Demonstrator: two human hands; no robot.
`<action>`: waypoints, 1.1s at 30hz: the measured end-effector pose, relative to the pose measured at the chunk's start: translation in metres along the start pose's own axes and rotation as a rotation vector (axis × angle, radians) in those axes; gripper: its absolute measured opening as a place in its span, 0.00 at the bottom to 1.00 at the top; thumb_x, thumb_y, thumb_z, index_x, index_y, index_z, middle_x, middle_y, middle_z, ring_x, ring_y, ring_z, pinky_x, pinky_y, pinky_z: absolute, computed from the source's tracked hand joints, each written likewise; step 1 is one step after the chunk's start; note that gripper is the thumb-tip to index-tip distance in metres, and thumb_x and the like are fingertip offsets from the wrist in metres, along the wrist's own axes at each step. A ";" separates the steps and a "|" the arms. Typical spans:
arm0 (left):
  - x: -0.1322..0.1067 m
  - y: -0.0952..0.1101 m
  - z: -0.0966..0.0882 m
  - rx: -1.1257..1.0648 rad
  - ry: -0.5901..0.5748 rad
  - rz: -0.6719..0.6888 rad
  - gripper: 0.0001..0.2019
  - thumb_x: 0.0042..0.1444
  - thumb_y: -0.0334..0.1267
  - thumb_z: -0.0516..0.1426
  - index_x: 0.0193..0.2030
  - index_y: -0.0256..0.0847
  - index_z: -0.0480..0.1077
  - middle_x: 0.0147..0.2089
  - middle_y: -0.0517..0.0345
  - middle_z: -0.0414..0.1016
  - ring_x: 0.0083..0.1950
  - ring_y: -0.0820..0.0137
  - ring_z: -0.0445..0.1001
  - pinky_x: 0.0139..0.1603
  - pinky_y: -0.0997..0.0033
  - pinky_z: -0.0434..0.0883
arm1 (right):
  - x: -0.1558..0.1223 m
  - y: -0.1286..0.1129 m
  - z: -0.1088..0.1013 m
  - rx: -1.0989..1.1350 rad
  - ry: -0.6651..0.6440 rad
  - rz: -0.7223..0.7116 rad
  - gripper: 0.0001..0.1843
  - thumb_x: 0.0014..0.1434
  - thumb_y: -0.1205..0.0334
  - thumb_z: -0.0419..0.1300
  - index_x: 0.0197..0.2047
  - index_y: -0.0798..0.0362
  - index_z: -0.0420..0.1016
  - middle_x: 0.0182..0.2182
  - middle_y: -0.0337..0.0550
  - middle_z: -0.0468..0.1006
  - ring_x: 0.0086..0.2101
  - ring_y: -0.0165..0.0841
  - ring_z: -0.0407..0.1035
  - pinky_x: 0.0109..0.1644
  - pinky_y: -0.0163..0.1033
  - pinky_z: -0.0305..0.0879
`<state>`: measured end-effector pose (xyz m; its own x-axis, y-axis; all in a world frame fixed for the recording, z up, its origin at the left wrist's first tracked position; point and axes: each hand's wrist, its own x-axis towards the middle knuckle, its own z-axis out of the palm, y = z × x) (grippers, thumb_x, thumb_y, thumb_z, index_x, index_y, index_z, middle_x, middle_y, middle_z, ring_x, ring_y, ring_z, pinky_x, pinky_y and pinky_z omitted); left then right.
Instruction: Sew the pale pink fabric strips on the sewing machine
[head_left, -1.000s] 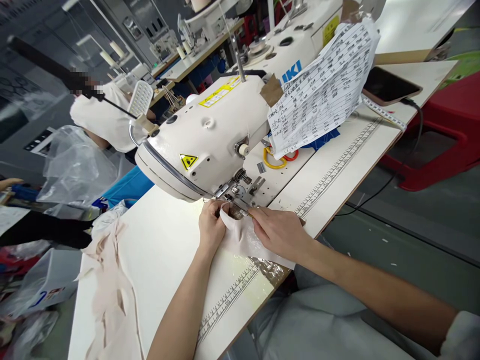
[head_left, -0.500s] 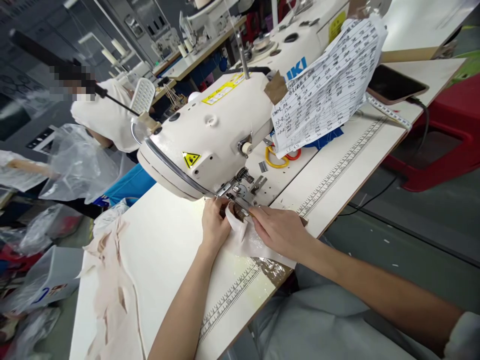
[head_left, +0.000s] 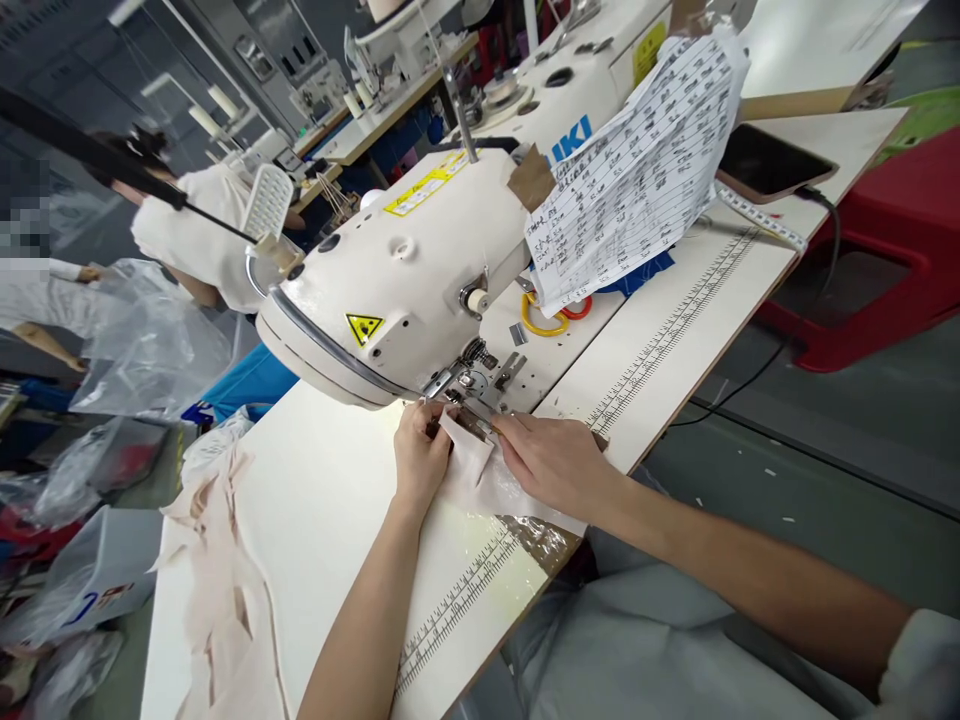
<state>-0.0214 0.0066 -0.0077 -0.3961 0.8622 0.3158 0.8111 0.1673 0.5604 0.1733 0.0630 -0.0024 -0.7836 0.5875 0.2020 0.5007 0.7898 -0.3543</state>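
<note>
At the centre of the frame, the fingers of the left hand [head_left: 420,455] pinch the edge of a pale pink fabric piece [head_left: 469,462], just in front of the metal presser-foot parts [head_left: 474,380]. Just to the right, the right hand [head_left: 559,462] lies over the same piece, its fingers close together; whether they grip or only press it, I cannot tell. The white sewing machine head [head_left: 367,265] stands above, left of centre. Yellow-and-red-handled scissors [head_left: 541,320] lie right of it, beneath a handwritten sheet [head_left: 637,170]. A phone [head_left: 776,160] rests at upper right on the white table [head_left: 322,520]. More pale pink cloth [head_left: 225,610] lies at lower left; a co-worker in a white top [head_left: 199,225] is at upper left.
</note>
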 end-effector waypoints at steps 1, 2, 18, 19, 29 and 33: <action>0.000 0.000 0.000 0.002 0.007 0.013 0.10 0.59 0.45 0.54 0.32 0.44 0.72 0.34 0.58 0.75 0.37 0.68 0.71 0.39 0.67 0.68 | 0.001 0.000 0.000 -0.008 -0.006 0.003 0.13 0.70 0.65 0.49 0.54 0.56 0.69 0.39 0.45 0.81 0.36 0.35 0.76 0.27 0.36 0.57; 0.000 -0.001 0.000 0.007 0.017 0.034 0.09 0.59 0.44 0.55 0.32 0.44 0.71 0.34 0.58 0.76 0.36 0.68 0.71 0.39 0.67 0.68 | 0.001 -0.001 0.000 -0.016 -0.010 0.004 0.13 0.70 0.65 0.48 0.53 0.56 0.69 0.38 0.45 0.81 0.36 0.35 0.76 0.26 0.36 0.56; -0.014 0.011 -0.010 0.269 -0.189 0.443 0.22 0.51 0.21 0.48 0.47 0.41 0.73 0.50 0.49 0.71 0.50 0.61 0.68 0.49 0.57 0.74 | -0.076 0.006 -0.011 0.191 0.123 -0.009 0.10 0.62 0.72 0.48 0.43 0.54 0.67 0.23 0.36 0.77 0.22 0.33 0.73 0.25 0.36 0.58; -0.016 0.016 -0.008 0.304 -0.187 0.422 0.21 0.51 0.21 0.48 0.46 0.40 0.73 0.50 0.47 0.71 0.50 0.59 0.67 0.49 0.56 0.74 | -0.083 0.008 -0.013 0.195 0.131 -0.016 0.10 0.62 0.72 0.47 0.42 0.53 0.67 0.21 0.35 0.75 0.20 0.32 0.72 0.24 0.36 0.58; -0.040 0.031 0.011 0.403 -0.061 0.361 0.19 0.58 0.27 0.48 0.55 0.31 0.69 0.55 0.41 0.71 0.57 0.54 0.68 0.57 0.49 0.71 | -0.087 0.023 -0.017 0.068 0.200 -0.114 0.14 0.65 0.71 0.44 0.45 0.55 0.69 0.35 0.45 0.82 0.31 0.34 0.78 0.30 0.36 0.67; -0.042 0.024 0.008 0.351 -0.077 0.378 0.21 0.59 0.27 0.47 0.58 0.34 0.68 0.56 0.43 0.72 0.58 0.57 0.68 0.59 0.49 0.71 | -0.088 0.024 -0.017 0.058 0.183 -0.119 0.15 0.66 0.72 0.44 0.46 0.56 0.69 0.36 0.46 0.82 0.32 0.34 0.78 0.30 0.36 0.69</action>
<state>0.0175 -0.0216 -0.0134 -0.0254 0.9237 0.3822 0.9921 -0.0236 0.1231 0.2603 0.0337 -0.0130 -0.7536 0.5173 0.4056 0.3829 0.8470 -0.3689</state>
